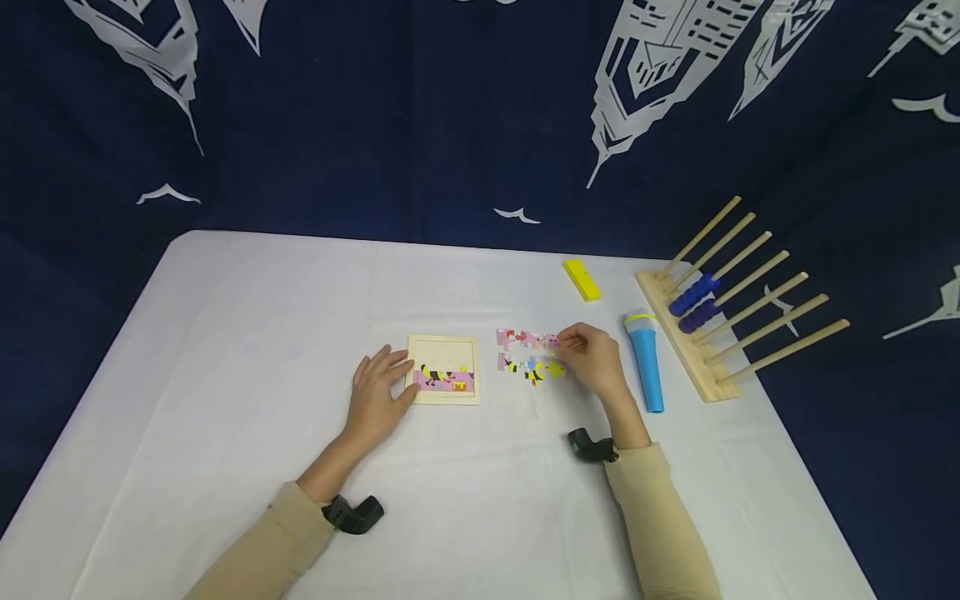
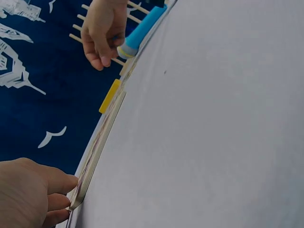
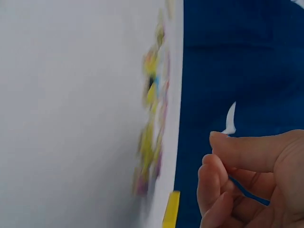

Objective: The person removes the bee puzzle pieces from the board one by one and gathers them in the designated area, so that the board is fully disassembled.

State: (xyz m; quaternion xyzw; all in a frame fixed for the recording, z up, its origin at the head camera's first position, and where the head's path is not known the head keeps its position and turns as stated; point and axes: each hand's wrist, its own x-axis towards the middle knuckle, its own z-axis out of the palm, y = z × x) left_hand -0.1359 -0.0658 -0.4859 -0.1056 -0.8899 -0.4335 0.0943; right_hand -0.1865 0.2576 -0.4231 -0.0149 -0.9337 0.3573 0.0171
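Note:
In the head view my left hand (image 1: 381,392) rests against the left edge of a wooden puzzle tray (image 1: 442,340), its thumb and fingers spread along the rim. A pink puzzle strip with a bee (image 1: 444,381) lies in the tray's lower part. My right hand (image 1: 592,358) hovers at the right end of loose pink and yellow puzzle pieces (image 1: 528,365), fingers loosely bent. The right wrist view shows the right hand's fingers (image 3: 221,149) with a small gap and no piece visible between thumb and fingertips. The left wrist view sees the tray (image 2: 102,147) edge-on beside the left fingers.
A blue toy microphone (image 1: 649,367) lies right of the right hand. Beyond it, a wooden peg rack (image 1: 686,342) carries blue and purple beads. A yellow block (image 1: 582,280) lies near the back edge of the white-covered table (image 1: 300,317). A dark blue patterned curtain hangs behind.

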